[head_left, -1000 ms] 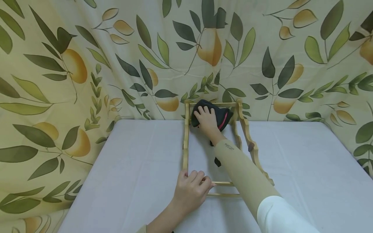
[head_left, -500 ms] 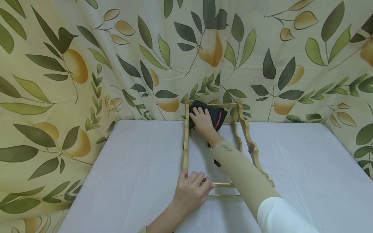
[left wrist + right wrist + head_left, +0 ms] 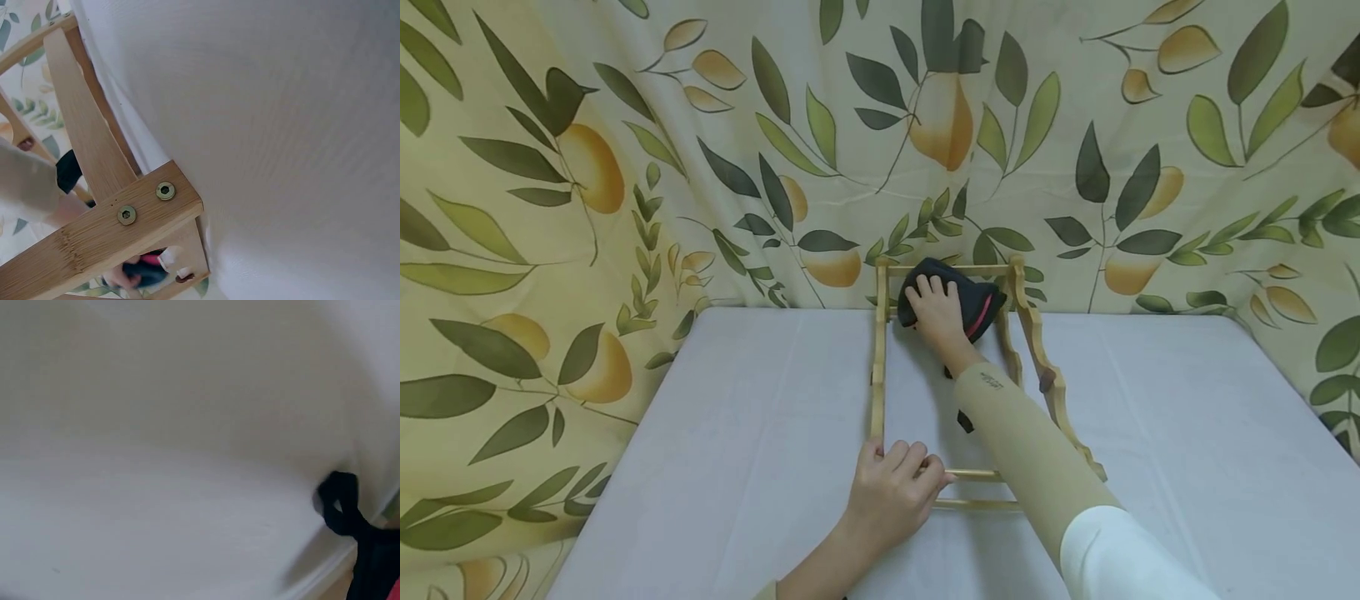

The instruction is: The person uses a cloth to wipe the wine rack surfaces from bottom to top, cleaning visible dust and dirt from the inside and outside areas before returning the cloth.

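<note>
My right hand (image 3: pixel 938 315) grips a black fabric item with a pink stripe (image 3: pixel 983 293) at the far end of a wooden rack (image 3: pixel 878 367). From the fabric hangs a black strap (image 3: pixel 965 421), whose looped end also shows in the right wrist view (image 3: pixel 340 506). What kind of item it is, I cannot tell. At the rack's near left corner, my left hand (image 3: pixel 895 483) holds the frame with curled fingers. The left wrist view shows a rack board (image 3: pixel 94 234) with two bolts, and part of the dark fabric (image 3: pixel 144 273) behind it.
The rack stands on a white-covered table (image 3: pixel 760 417), its wavy right side (image 3: pixel 1037 350) beside my right forearm. Behind the table hangs a curtain (image 3: pixel 865 200) printed with leaves and fruit.
My right hand and the black fabric item shift left along the rack's far end, then back to the right. The strap swings with them. The left hand stays in place.
</note>
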Motion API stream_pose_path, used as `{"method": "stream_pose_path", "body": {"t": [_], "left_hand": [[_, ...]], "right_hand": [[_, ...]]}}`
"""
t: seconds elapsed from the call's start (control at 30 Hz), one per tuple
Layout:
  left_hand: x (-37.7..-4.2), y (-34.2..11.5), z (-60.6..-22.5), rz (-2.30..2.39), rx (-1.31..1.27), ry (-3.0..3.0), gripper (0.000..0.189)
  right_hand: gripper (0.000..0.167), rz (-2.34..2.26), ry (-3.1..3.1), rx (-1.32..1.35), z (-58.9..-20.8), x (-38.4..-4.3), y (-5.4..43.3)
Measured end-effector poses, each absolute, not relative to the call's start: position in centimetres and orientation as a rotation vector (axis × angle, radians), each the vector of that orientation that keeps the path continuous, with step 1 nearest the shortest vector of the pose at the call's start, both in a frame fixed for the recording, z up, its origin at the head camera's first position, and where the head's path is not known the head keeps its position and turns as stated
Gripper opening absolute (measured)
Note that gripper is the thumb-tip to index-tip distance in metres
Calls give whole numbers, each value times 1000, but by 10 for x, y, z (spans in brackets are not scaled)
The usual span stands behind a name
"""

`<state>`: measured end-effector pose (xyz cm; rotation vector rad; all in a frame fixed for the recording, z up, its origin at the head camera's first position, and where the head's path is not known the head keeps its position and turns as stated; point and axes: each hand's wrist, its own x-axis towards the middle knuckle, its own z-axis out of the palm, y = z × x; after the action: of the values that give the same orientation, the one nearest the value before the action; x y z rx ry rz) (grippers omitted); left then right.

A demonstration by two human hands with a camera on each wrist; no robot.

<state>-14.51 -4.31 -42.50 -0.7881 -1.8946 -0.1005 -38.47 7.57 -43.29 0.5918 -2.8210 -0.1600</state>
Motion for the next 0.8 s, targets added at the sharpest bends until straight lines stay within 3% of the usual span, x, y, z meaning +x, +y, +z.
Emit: {"method": "stream_pose_path", "body": {"t": [0.17,0.53,0.8], "left_hand": [[-145,-43,-424,-102,-781,-1889,41],[-145,-43,-424,-106,-791,-1869,40],[-146,-43,-425,-106,-793,-1870,40]], "right_hand": [[52,-179,-2785,744,-428,-387,62],[58,-126,-2847,462,-432,-385,74],[56,-236,-2803,707,-428,-387,59]]}}
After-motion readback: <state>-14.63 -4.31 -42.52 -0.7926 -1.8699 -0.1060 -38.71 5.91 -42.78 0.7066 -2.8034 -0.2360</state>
